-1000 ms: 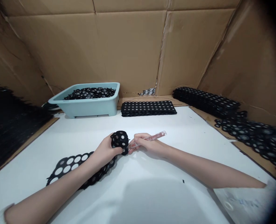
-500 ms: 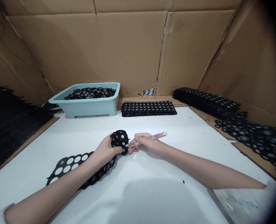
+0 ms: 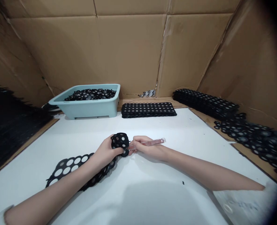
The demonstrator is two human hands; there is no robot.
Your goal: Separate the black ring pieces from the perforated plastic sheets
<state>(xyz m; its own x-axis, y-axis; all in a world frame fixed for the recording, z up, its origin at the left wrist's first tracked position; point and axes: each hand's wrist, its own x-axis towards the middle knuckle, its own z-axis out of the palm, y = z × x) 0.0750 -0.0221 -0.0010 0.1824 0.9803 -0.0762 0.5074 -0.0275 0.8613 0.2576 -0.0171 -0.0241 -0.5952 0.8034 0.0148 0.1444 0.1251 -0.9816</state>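
Observation:
Bunched up in my left hand (image 3: 107,150) is one end of a black sheet of joined rings (image 3: 62,167), full of round holes. The rest of that sheet trails under my left forearm onto the white tabletop. My right hand (image 3: 143,148) pinches a slim clear-and-pink pen-like tool (image 3: 153,142), held like a pen. Its tip meets the gathered rings by my left thumb; what the tip does there is too small to make out.
A light blue tub (image 3: 93,109) of loose black ring pieces stands at the back left. Behind my hands lies a flat black ring stack (image 3: 149,110). More stacked sheets (image 3: 206,101) and loose rings (image 3: 258,137) line the right side; a dark pile (image 3: 14,125) fills the left.
The pen-like tool has tilted flatter, and my right hand has shifted slightly left, closer to the gathered rings. My left hand keeps its hold.

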